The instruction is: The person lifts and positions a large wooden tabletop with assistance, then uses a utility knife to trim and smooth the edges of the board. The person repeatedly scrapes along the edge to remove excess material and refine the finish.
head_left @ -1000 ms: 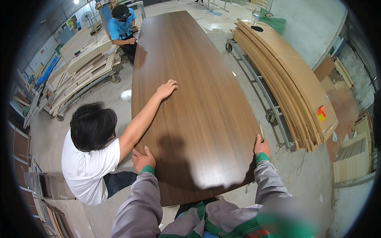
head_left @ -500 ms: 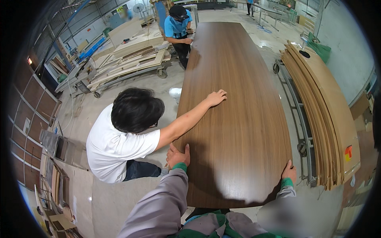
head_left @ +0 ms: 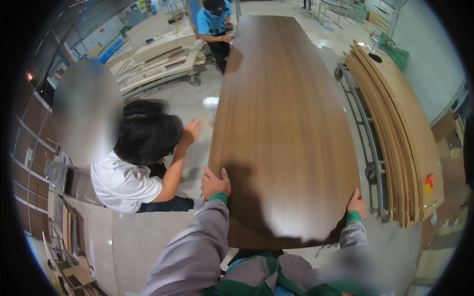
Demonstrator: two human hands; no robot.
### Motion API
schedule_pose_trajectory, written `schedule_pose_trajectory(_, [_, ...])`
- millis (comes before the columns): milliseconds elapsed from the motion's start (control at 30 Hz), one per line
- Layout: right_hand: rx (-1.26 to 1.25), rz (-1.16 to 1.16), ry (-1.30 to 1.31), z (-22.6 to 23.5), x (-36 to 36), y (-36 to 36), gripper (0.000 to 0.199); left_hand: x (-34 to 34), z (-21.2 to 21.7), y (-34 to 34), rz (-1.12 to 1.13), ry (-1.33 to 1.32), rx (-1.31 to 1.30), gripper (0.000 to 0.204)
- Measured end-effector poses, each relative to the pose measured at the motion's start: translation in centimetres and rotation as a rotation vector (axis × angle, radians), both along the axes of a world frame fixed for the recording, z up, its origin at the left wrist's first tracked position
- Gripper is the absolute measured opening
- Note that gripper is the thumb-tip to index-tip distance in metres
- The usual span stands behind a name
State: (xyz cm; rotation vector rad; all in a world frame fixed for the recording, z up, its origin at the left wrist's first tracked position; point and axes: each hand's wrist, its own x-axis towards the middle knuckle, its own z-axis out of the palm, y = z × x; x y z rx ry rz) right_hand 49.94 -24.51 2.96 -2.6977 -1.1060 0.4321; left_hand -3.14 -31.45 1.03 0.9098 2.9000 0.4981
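A long brown wood-grain panel (head_left: 286,133), like a door leaf, lies flat in front of me and stretches away from my body. At its left edge, toward the near end, my left hand (head_left: 216,184) grips it, the thumb on top and the fingertips over the side. My right hand (head_left: 356,204) holds the opposite edge a little nearer to me, its fingers partly hidden past the side. What supports the panel underneath is hidden.
A person in a white shirt (head_left: 123,182) crouches close by my left arm. Another person in blue (head_left: 212,24) stands at the panel's far left side. To the right, brown boards (head_left: 395,133) lean on a wheeled rack (head_left: 363,108). Pale boards (head_left: 163,64) lie on a cart.
The person in white has drawn an arm back off the panel and leaned left. My hands keep their hold on the edges; the whole view has shifted slightly.
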Motion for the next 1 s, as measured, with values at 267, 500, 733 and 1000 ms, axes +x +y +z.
schedule_pose_trajectory(267, [-0.013, -0.026, -0.059, -0.5, 0.0, 0.4, 0.090, 0.2, 0.7, 0.2, -0.017, 0.001, 0.008, 0.098])
schedule_pose_trajectory(500, [0.050, -0.013, -0.056, -0.9, 0.0, 0.3, 0.089, 0.1, 0.3, 0.1, -0.019, -0.020, 0.025, 0.090])
schedule_pose_trajectory(733, [0.041, -0.008, -0.066, -1.2, 0.2, 0.4, 0.088, 0.1, 0.1, 0.2, -0.013, 0.004, 0.001, 0.090])
schedule_pose_trajectory(1000, [0.051, -0.011, -0.070, -1.4, 0.4, 0.4, 0.089, -0.5, -0.5, 0.2, -0.026, -0.023, 0.029, 0.080])
